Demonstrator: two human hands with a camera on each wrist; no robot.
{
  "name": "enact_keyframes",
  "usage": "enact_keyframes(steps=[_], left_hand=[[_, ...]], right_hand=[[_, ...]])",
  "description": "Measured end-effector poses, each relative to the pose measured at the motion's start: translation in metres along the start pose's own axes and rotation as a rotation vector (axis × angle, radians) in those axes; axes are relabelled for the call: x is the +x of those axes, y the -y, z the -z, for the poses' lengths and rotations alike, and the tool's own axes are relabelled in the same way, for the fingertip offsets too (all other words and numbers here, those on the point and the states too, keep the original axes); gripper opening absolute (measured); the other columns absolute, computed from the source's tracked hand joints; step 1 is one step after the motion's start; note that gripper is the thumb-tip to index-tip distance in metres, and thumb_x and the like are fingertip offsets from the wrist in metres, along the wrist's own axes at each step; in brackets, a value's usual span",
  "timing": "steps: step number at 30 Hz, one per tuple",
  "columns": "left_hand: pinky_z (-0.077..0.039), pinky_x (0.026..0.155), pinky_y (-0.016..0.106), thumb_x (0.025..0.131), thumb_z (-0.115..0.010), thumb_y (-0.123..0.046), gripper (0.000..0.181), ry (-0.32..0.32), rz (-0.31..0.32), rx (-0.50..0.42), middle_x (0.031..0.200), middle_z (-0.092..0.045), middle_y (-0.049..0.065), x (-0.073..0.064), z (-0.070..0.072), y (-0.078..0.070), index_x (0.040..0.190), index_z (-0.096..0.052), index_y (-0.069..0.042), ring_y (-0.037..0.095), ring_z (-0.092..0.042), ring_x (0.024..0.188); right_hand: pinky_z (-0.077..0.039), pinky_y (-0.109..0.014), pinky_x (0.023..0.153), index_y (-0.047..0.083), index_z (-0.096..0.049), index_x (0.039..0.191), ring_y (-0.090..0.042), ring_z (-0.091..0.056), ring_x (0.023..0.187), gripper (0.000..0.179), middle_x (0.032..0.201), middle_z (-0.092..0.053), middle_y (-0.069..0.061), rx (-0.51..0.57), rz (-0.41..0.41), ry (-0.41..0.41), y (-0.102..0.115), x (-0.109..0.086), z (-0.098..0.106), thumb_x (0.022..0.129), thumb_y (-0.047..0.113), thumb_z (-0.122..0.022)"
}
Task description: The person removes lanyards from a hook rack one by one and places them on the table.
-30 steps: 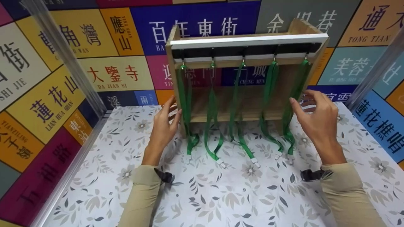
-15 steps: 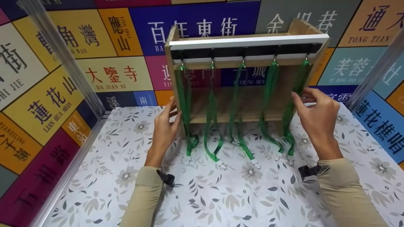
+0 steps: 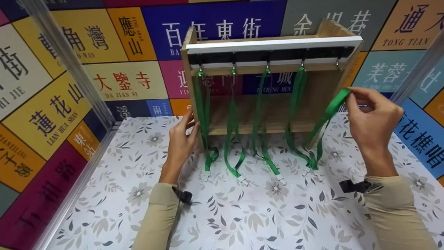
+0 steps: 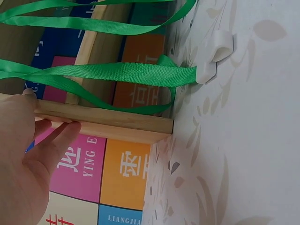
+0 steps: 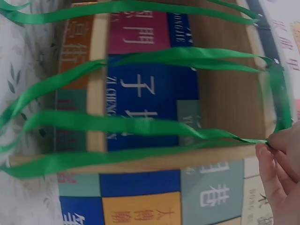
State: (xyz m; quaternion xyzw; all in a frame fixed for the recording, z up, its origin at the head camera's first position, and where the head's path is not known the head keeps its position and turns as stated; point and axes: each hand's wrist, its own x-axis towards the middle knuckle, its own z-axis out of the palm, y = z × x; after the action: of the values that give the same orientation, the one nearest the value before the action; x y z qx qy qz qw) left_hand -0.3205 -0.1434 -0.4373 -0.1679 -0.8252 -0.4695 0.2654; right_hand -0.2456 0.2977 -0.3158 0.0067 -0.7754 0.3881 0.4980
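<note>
A wooden rack [image 3: 187, 62] stands upright on the table, with a white and black strip of hooks along its top. My left hand [image 3: 180, 146] grips its left side panel [image 4: 117, 118], thumb at the front and fingers at the outer face. My right hand [image 3: 373, 118] pinches the top of a green lanyard [image 3: 333, 107] between thumb and fingertips, out to the right of the rack. The far-right hook [image 3: 338, 63] is bare. Several other green lanyards [image 3: 233, 111] hang from the remaining hooks. In the right wrist view, the right hand [image 5: 281, 173] holds the strap's end.
White plastic clips [image 3: 243, 180] at the lanyards' lower ends lie on the floral tablecloth [image 3: 242, 222]. Behind the rack rises a colourful wall [image 3: 215, 14] printed with Chinese characters. A clear post [image 3: 79, 76] stands at the left corner.
My right hand has taken the far-right lanyard off its hook and moved it right, away from the rack. The left hand stays at the left panel.
</note>
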Motion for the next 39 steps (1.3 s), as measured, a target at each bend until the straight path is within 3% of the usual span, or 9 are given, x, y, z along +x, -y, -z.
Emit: enact_keyframes(steps=[4,8,18,27,28,34,35,39], left_hand=[[-0.064,0.103,0.042,0.109,-0.067,-0.020,0.055,-0.003,-0.001,0.002,0.151,-0.068,0.007,0.001,0.001,0.001,0.162,-0.052,-0.021,0.025,-0.075,0.126],[-0.064,0.102,0.040,0.109,-0.066,-0.022,0.054,-0.005,-0.002,-0.002,0.151,-0.068,0.007,0.002,0.001,0.001,0.162,-0.053,-0.020,0.025,-0.076,0.125],[-0.066,0.096,0.037,0.109,-0.067,-0.021,0.055,0.001,-0.004,0.010,0.148,-0.070,0.009,0.000,0.001,0.002,0.162,-0.052,-0.018,0.026,-0.077,0.122],[-0.067,0.094,0.038,0.109,-0.067,-0.022,0.056,0.011,0.016,0.004,0.148,-0.070,0.007,-0.001,-0.002,0.001,0.163,-0.052,-0.020,0.026,-0.077,0.122],[-0.067,0.094,0.038,0.109,-0.067,-0.021,0.056,0.012,0.016,0.002,0.149,-0.070,0.007,-0.001,-0.002,0.001,0.162,-0.052,-0.021,0.026,-0.077,0.123],[-0.066,0.097,0.037,0.109,-0.067,-0.022,0.056,0.007,0.007,-0.017,0.152,-0.068,0.004,-0.001,-0.002,0.000,0.163,-0.052,-0.024,0.024,-0.076,0.125],[-0.066,0.098,0.038,0.109,-0.067,-0.022,0.056,0.006,0.003,-0.020,0.152,-0.067,0.003,-0.001,-0.002,0.000,0.163,-0.052,-0.025,0.024,-0.075,0.126],[-0.065,0.100,0.037,0.109,-0.068,-0.022,0.056,-0.006,-0.007,-0.023,0.152,-0.067,0.001,-0.001,-0.001,0.000,0.162,-0.052,-0.025,0.022,-0.075,0.126]], right_hand=[[-0.053,-0.001,0.075,0.000,-0.082,0.118,0.019,-0.066,0.080,0.022,0.111,-0.082,-0.018,-0.009,-0.043,0.027,-0.001,0.005,0.011,0.105,0.012,-0.070],[-0.053,0.000,0.079,0.000,-0.080,0.123,0.024,-0.063,0.085,0.025,0.120,-0.080,-0.022,-0.083,-0.099,0.037,-0.011,0.013,0.017,0.107,0.015,-0.066],[-0.058,-0.015,0.101,0.005,-0.079,0.128,0.020,-0.065,0.098,0.032,0.128,-0.077,-0.016,-0.208,-0.166,0.052,-0.044,0.027,0.025,0.109,0.026,-0.065],[-0.057,-0.014,0.103,0.008,-0.079,0.126,0.018,-0.064,0.098,0.028,0.122,-0.079,-0.006,-0.171,-0.162,0.086,-0.056,0.029,0.030,0.108,0.026,-0.066],[-0.051,-0.013,0.111,0.006,-0.079,0.125,0.019,-0.063,0.097,0.028,0.117,-0.079,-0.002,-0.152,-0.150,0.089,-0.057,0.026,0.032,0.108,0.024,-0.066],[-0.050,-0.002,0.091,0.000,-0.078,0.121,0.016,-0.065,0.082,0.025,0.094,-0.067,0.031,-0.070,-0.129,0.177,-0.074,0.007,0.045,0.105,0.017,-0.069],[-0.053,-0.002,0.078,0.000,-0.078,0.121,0.014,-0.065,0.080,0.025,0.092,-0.065,0.034,-0.068,-0.140,0.203,-0.080,0.006,0.048,0.105,0.017,-0.069],[-0.051,-0.001,0.068,0.000,-0.076,0.124,0.015,-0.064,0.074,0.029,0.090,-0.065,0.032,-0.107,-0.186,0.314,-0.103,0.002,0.060,0.106,0.021,-0.069]])
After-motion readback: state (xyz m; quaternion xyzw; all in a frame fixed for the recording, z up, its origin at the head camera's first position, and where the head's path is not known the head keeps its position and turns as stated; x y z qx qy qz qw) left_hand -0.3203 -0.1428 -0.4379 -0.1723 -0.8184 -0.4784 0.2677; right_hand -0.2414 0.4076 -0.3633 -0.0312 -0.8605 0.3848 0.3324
